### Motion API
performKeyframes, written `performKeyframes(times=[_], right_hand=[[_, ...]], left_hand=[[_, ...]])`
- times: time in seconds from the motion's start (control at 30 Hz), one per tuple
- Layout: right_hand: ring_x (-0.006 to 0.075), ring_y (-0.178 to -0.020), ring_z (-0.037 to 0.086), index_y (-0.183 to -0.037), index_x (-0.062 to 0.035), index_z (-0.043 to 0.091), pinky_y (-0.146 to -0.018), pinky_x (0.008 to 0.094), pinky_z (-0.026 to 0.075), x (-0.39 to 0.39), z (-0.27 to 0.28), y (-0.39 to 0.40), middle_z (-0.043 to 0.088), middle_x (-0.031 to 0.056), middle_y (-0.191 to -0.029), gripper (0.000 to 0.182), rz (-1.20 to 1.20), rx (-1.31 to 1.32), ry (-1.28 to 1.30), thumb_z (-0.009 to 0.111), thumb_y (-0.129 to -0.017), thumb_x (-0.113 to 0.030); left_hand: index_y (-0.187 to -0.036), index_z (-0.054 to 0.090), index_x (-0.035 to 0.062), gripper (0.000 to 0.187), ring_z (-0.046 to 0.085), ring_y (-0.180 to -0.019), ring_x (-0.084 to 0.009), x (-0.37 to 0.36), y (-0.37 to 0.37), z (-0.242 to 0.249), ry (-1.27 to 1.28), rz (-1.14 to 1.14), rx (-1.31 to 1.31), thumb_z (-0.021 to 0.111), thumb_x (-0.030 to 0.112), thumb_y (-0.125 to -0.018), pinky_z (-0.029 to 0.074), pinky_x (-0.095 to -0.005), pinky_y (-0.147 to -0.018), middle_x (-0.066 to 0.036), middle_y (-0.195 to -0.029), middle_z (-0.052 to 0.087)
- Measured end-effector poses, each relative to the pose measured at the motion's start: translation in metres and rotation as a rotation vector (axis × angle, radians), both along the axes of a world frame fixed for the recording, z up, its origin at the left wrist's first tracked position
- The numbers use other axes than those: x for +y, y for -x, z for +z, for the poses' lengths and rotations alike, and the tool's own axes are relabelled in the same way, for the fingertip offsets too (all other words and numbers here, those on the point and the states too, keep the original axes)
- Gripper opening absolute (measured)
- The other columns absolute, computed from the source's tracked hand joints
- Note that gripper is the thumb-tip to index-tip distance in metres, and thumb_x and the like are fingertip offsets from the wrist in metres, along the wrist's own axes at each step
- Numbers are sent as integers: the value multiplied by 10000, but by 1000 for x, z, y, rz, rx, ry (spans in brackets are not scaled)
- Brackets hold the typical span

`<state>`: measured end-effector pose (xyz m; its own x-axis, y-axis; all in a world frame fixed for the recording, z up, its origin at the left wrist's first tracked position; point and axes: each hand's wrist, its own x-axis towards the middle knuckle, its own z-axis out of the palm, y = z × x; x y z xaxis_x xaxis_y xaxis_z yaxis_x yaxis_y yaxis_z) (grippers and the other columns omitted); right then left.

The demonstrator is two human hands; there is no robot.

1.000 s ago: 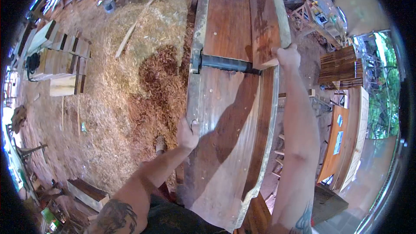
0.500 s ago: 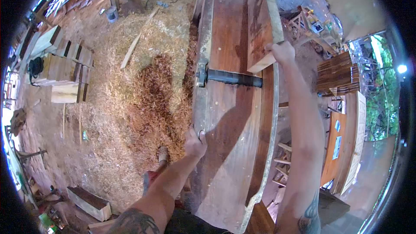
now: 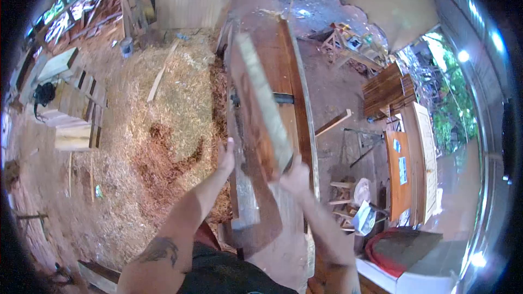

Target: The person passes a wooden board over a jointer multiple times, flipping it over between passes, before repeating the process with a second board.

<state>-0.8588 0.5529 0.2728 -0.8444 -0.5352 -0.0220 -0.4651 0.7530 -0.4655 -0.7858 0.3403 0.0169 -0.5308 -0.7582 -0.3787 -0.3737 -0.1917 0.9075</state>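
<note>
My right hand (image 3: 296, 177) grips the near end of a thick wooden board (image 3: 264, 103), which is tilted on edge over a long machine bed (image 3: 302, 87). The board is blurred by motion and its far end points away to the upper left. My left hand (image 3: 225, 155) is beside the bed's left edge, its fingers raised and holding nothing. Across the bed runs a dark cylindrical bar (image 3: 284, 98), partly hidden behind the board.
Wood shavings (image 3: 163, 147) cover the ground to the left. A stack of cut beams (image 3: 71, 98) stands at far left, with a loose strip (image 3: 162, 73) nearer. On the right are stacked planks (image 3: 388, 90), an orange panel (image 3: 397, 174) and a red-edged dark item (image 3: 400, 250).
The board has come off the bed's right side, swung to the left and nearer to me in my right hand. My left hand has left the bed's edge. The view has shifted right.
</note>
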Motion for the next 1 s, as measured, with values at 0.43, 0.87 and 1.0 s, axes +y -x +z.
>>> performKeyframes(times=[0.43, 0.87, 1.0], right_hand=[[427, -1038, 717, -1299, -28, 592, -903, 503, 579, 392, 16, -371, 718, 253, -1071, 684, -158, -184, -128, 871, -709, -233], [438, -883, 762, -1244, -13, 604, -787, 479, 619, 492, -2, -375, 740, 268, -972, 647, -441, -164, 64, 826, -670, -213], [467, -862, 744, -1282, 3, 559, -760, 517, 609, 456, -12, -314, 736, 271, -961, 744, -397, -97, -64, 878, -666, -265]], left_hand=[[-1560, 487, 46, 918, 556, -1368, -312, 206, -229, 246, -559, -929, -165, 632, 711, -944, 464, -473, -1123, -169, -1496, 586], [-1536, 324, -151, 1261, 568, -1369, -365, 401, -155, 220, -359, -919, -61, 830, 696, -750, 432, -411, -1176, -311, -1504, 526], [-1612, 142, -150, 1400, 559, -1383, -408, 398, -100, 183, -143, -772, -143, 781, 742, -743, 442, -379, -1169, -324, -1467, 567]])
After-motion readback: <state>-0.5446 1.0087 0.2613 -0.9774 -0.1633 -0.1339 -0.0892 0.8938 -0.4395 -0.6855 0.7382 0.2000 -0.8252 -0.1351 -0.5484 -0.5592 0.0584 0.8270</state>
